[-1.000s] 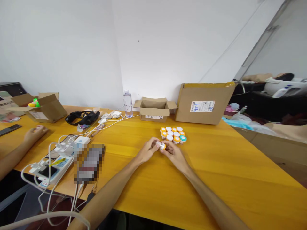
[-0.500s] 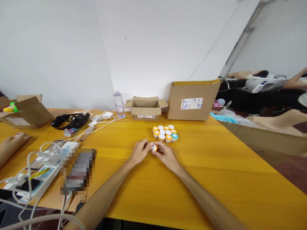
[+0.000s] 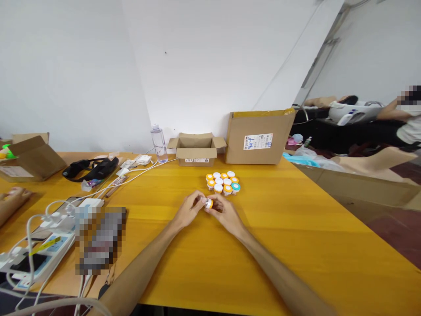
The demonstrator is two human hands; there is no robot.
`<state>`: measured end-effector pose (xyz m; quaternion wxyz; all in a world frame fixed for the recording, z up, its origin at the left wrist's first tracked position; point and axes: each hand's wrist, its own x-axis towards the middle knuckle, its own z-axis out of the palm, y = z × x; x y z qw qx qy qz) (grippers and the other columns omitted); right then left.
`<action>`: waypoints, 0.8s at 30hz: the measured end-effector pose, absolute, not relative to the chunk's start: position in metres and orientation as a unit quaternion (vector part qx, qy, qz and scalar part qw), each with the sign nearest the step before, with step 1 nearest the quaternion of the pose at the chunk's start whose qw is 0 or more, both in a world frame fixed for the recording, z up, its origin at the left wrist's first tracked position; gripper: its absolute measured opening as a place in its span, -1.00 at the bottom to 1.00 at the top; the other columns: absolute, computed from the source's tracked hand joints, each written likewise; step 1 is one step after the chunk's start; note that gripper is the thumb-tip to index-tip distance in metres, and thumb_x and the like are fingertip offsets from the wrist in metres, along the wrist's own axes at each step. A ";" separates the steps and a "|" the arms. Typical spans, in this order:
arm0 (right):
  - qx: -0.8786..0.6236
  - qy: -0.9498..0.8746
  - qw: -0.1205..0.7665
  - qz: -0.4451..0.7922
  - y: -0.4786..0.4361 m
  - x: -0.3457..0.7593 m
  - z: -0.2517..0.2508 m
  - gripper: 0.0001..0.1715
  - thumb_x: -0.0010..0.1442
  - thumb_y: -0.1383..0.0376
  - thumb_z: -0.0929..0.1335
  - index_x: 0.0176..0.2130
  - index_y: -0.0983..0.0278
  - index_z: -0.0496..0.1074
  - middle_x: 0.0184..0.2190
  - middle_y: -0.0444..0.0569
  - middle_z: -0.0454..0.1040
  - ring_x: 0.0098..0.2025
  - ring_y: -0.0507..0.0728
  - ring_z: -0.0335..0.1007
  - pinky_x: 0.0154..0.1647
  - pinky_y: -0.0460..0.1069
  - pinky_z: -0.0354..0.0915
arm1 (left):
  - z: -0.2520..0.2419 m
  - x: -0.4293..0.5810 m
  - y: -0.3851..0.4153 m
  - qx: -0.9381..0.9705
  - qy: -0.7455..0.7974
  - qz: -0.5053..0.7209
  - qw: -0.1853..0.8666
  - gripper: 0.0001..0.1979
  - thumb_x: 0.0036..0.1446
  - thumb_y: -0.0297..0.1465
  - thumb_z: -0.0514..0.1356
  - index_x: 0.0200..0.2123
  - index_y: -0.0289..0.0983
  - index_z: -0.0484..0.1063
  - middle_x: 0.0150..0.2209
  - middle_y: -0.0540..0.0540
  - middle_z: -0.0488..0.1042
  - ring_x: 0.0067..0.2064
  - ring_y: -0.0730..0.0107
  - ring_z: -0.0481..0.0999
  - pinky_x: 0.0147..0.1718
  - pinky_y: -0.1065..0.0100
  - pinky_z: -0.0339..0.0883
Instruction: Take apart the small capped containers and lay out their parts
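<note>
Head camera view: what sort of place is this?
Probably an office or packing workroom: a long yellow wooden table, labelled brown cardboard boxes, a white power strip with plugged cables, and small capped jars.

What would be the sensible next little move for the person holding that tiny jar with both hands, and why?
Probably a small twist of the orange cap. The left hand and right hand both pinch the small jar just above the yellow table, the left at the clear end and the right at the cap end. The cluster of capped jars stands close behind, within easy reach afterwards.
</note>
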<state>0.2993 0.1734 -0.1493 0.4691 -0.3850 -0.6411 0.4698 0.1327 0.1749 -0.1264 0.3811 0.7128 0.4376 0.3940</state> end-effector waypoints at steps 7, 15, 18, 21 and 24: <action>-0.395 -0.642 0.469 0.460 0.173 0.298 -0.151 -0.68 0.03 0.13 0.44 -0.23 0.20 0.40 -0.34 -0.10 0.56 -0.33 0.12 0.49 -0.24 0.03 0.40 | -0.129 0.130 0.175 0.714 0.455 0.412 0.338 -0.62 0.19 -0.03 0.11 -0.24 -0.23 0.42 -0.30 -0.05 0.49 -0.24 0.31 0.43 -0.19 0.32 0.29; -0.384 -0.647 0.474 0.457 0.173 0.298 -0.151 -0.69 0.03 0.12 0.44 -0.24 0.20 0.41 -0.35 -0.10 0.57 -0.34 0.11 0.49 -0.26 0.03 0.41 | -0.128 0.132 0.175 0.718 0.434 0.396 0.373 -0.63 0.22 -0.05 0.07 -0.33 -0.25 0.38 -0.41 0.01 0.43 -0.37 0.39 0.38 -0.33 0.38 0.26; -0.382 -0.651 0.469 0.457 0.173 0.297 -0.150 -0.70 0.03 0.13 0.43 -0.24 0.20 0.42 -0.34 -0.09 0.57 -0.33 0.12 0.48 -0.25 0.03 0.41 | -0.128 0.132 0.175 0.714 0.452 0.395 0.359 -0.63 0.22 -0.05 0.06 -0.36 -0.25 0.38 -0.44 0.01 0.42 -0.39 0.40 0.37 -0.34 0.37 0.24; -0.387 -0.643 0.473 0.462 0.174 0.298 -0.150 -0.68 0.02 0.11 0.44 -0.24 0.21 0.41 -0.34 -0.08 0.57 -0.32 0.13 0.49 -0.25 0.04 0.42 | -0.125 0.131 0.173 0.719 0.426 0.407 0.369 -0.67 0.20 -0.09 0.11 -0.19 -0.23 0.38 -0.34 0.00 0.47 -0.31 0.37 0.41 -0.27 0.36 0.27; -0.385 -0.641 0.475 0.465 0.174 0.298 -0.150 -0.67 0.03 0.10 0.44 -0.23 0.21 0.41 -0.33 -0.08 0.57 -0.30 0.14 0.50 -0.23 0.05 0.42 | -0.123 0.131 0.172 0.723 0.409 0.409 0.378 -0.68 0.20 -0.10 0.11 -0.20 -0.23 0.39 -0.32 -0.01 0.47 -0.30 0.37 0.42 -0.26 0.37 0.28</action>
